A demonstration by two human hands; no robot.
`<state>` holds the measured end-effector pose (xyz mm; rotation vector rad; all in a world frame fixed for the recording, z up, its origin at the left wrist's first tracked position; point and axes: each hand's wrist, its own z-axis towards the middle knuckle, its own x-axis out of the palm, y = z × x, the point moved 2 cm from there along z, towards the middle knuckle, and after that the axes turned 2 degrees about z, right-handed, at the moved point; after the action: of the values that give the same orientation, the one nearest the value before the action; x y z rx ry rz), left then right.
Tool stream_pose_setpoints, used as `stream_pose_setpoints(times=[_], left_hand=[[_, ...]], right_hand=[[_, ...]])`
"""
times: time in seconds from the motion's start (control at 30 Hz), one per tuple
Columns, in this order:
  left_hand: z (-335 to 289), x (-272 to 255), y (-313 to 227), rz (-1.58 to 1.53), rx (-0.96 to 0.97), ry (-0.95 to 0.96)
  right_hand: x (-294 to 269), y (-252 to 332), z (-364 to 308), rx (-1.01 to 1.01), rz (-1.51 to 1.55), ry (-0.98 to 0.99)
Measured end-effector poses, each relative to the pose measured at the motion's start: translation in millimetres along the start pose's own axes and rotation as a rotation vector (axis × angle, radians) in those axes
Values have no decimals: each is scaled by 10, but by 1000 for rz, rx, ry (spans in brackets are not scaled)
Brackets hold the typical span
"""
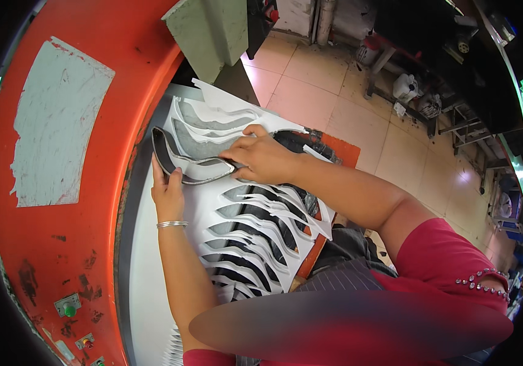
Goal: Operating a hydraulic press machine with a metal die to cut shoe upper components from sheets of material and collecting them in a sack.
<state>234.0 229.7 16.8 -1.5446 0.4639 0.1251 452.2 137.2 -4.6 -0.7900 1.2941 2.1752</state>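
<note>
Wavy mtl die (pixel 206 172), slotted wht sheet (pixel 303 249)

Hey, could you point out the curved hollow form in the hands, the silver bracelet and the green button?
Curved hollow form (pixel 164 155): head view, dark wall near its left end.
Silver bracelet (pixel 172 224): head view, middle of its visible front.
Green button (pixel 69 311): head view, middle of its cap.

The die (pixel 201 180) is a wavy, hollow band, held at the white sheet's (pixel 215 96) left side. Curved gaps pierce the sheet.
</note>
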Motion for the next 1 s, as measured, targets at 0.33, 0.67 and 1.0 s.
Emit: stream_pose_setpoints(times=[0.33,0.67,1.0], left_hand=[[-35,-360,71,440,50,-79],[-2924,-3157,88,263,216,-1297],[-5467,-6112,552,785,-257,-1757]], right_hand=[[-23,305,194,53,-81,106],[155,2260,376,-341,137,109],[1049,4696,1146,-659,459,-1]])
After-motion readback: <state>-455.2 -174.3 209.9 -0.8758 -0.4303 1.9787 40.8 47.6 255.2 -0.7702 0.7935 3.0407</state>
